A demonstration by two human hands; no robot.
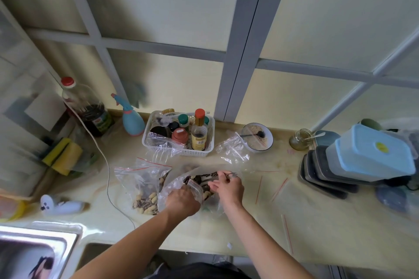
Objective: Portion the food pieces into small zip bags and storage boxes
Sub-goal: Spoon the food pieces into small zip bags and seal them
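Both hands work at a big clear bag (179,179) of peanuts and sunflower seeds (204,180) lying open on the counter (317,222), near its front edge. The left hand (182,199) is curled, knuckles up, gripping a small zip bag (196,191) at the big bag's near side; the small bag's mouth sits just right of the knuckles. The right hand (227,187) reaches into the big bag just beyond that mouth, fingers bent toward the seeds; the fingertips are blurred, so I cannot tell whether they pinch anything. Both forearms come up from the near edge, angled inward, wrists close together.

Left of the hands, touching the big bag, lies a filled bag (141,188) with peanuts and seeds heaped at its near end. More empty zip bags lie flat to the right (272,186). Another empty bag (233,149) lies crumpled beyond the hands, near a bowl (257,137) with a spoon in it. At far right stands a stack of boxes (362,161), a blue-lidded one on top. A white basket (179,136) of bottles sits beyond the bags, with a spray bottle (131,118) to its left. A sink (34,251) is at near left.
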